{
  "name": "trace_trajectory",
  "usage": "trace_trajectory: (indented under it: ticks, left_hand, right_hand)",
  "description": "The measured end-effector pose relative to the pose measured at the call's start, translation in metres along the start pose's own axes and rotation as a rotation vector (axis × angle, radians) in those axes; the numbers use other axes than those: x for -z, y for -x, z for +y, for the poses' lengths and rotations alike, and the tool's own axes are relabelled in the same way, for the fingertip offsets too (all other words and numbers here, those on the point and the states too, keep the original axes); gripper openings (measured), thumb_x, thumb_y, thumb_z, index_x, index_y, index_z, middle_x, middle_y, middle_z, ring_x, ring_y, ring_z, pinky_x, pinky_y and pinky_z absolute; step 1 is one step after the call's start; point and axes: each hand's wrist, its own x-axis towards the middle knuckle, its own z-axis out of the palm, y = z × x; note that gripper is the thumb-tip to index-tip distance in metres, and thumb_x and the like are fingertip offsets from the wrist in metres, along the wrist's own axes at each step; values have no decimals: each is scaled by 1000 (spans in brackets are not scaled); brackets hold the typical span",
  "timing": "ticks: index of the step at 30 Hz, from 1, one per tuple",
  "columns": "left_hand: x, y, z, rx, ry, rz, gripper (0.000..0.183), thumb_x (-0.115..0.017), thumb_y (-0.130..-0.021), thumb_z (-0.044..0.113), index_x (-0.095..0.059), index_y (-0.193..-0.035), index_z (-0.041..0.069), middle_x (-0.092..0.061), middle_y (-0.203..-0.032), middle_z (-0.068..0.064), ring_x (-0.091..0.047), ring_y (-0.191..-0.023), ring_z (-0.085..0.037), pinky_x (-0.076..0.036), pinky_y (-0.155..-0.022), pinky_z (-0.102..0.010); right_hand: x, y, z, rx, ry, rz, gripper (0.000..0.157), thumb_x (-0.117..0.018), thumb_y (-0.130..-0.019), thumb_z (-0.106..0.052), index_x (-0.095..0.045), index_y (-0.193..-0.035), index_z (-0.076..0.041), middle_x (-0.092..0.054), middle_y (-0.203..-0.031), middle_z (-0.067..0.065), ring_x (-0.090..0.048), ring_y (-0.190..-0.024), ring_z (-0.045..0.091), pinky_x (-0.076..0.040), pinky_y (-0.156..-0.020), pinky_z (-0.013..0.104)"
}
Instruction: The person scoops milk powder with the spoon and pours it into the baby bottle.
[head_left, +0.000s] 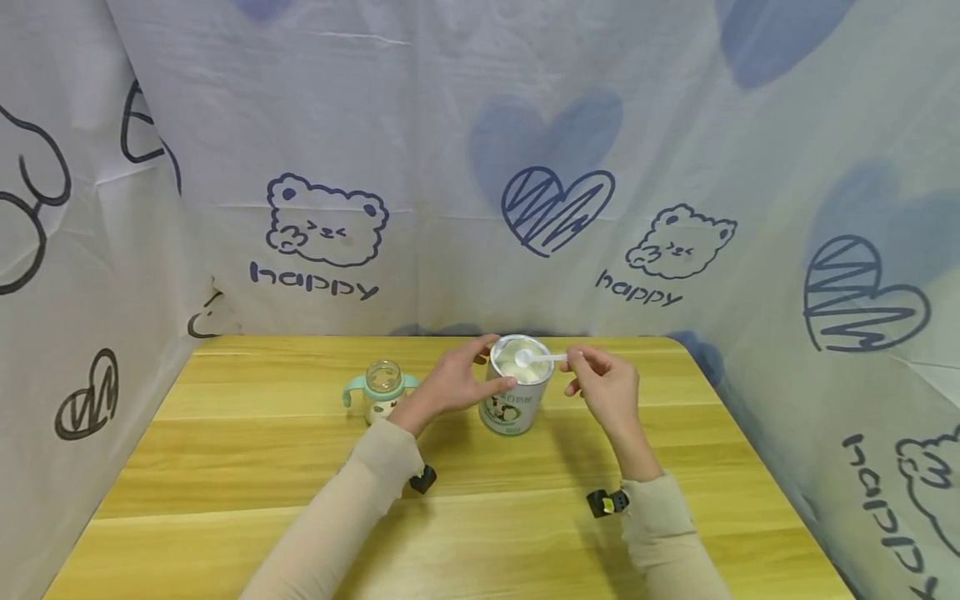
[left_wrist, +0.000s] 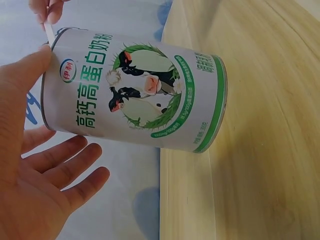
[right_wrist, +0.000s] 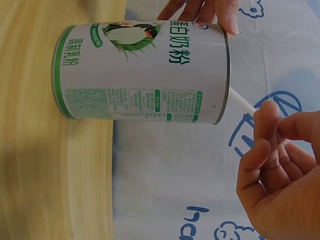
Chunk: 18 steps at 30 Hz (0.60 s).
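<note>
A white and green milk powder can with a cow picture stands upright on the table, its top uncovered and pale powder visible inside. My left hand holds the can near its rim, the thumb on the near side and a finger reaching behind; in the left wrist view the other fingers spread away from the wall. Between thumb and fingertips, my right hand pinches the handle of a white scoop. The scoop's bowl is over the can's mouth; whether it touches the powder I cannot tell.
Left of the can stands a baby bottle with mint-green handles and no lid, partly hidden by my left forearm. The wooden table ends at a printed cloth behind and at the sides. Dark wrist cameras sit on both wrists.
</note>
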Motion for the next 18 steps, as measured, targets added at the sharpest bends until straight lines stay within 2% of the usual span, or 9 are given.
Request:
trace_trajectory:
  ticks: [4,9,12,18]
  left_hand:
    - [-1,0,2,4,7,2,87,-78,-93,51,-42,-160,8,-58,-153,-17,-64,-129,-34,-54,-108,-54]
    - [0,1,4,20,13,-9,89,-77,-94,51,-40,-162,7,-57,-153,-18,-64,-130,-34,-54,-109,-55]
    - [0,1,5,22,11,-18,90,-77,-94,51,-39,-162,6,-56,-154,-18,-63,-130,-35,-54,-109,-54]
    - [-1,1,4,15,12,-21,88,-76,-95,50,-39,-162,7,-58,-153,-16,-64,-129,-34,-55,-107,-52]
  right_hand:
    - [-1,-1,2,31,36,-7,25,-68,-104,-22,-78,-116,-2,-79,-99,21,-65,-57,9,-48,-50,18]
    - [-5,-2,4,123,167,-33,22,-67,-103,-18,-79,-111,-1,-77,-93,20,-61,-55,11,-42,-45,19]
    - [-7,-2,6,179,256,-37,21,-68,-102,-17,-80,-110,-1,-77,-89,18,-58,-52,12,-44,-45,20]
    - [-13,-3,5,262,340,-43,19,-70,-100,-13,-81,-109,0,-76,-92,19,-58,-53,13,-48,-45,21]
